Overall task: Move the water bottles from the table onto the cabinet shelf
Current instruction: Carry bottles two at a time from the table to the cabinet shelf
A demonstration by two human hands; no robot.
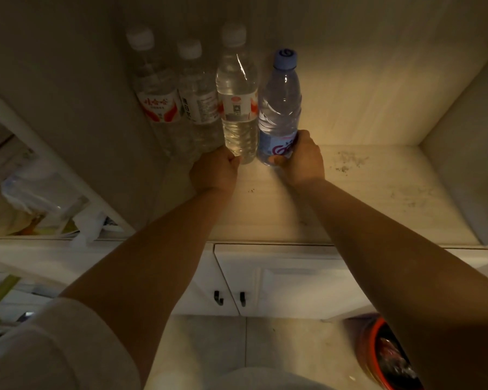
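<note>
Several water bottles stand in a row on the cream cabinet shelf (378, 175). My left hand (214, 170) grips the base of a clear bottle with a white cap and a red-and-white label (237, 102). My right hand (302, 159) grips the lower part of a blue-tinted bottle with a blue cap (279, 108), right beside the clear one. Two more clear white-capped bottles (158, 102) (197, 99) stand further left, against the cabinet's side wall.
The shelf to the right of the bottles is bare, with dark specks (347, 161). Below the shelf are white cabinet doors with two black handles (231, 298). A red bin (383, 353) sits on the floor at the lower right. Plastic bags (40, 198) lie on the left.
</note>
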